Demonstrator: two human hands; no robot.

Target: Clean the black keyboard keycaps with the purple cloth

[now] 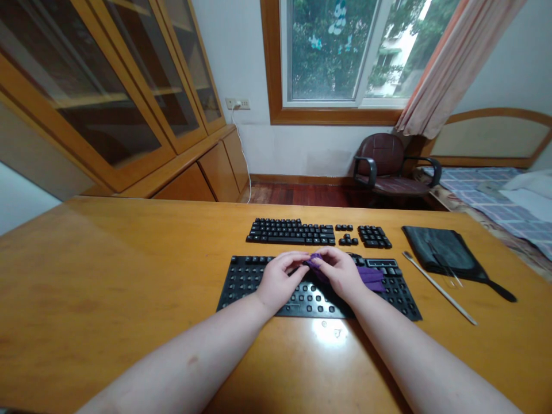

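A black keyboard base (241,284) with its keycaps off lies on the wooden table (107,276) in front of me. Both hands rest over its middle. My left hand (280,279) and my right hand (342,273) are closed, pinching a purple cloth (371,276) between their fingertips; the cloth trails to the right over the base. Behind the base the removed black keycaps (291,231) are laid out in rows in keyboard order, with a smaller block of keycaps (374,236) at the right.
A black pouch (440,250) lies at the right with a thin light rod (440,287) beside it and a black-handled tool (500,289) at its edge. Beyond the table stand a brown office chair (383,167), a wooden glass-door cabinet (129,98) and a bed (509,195).
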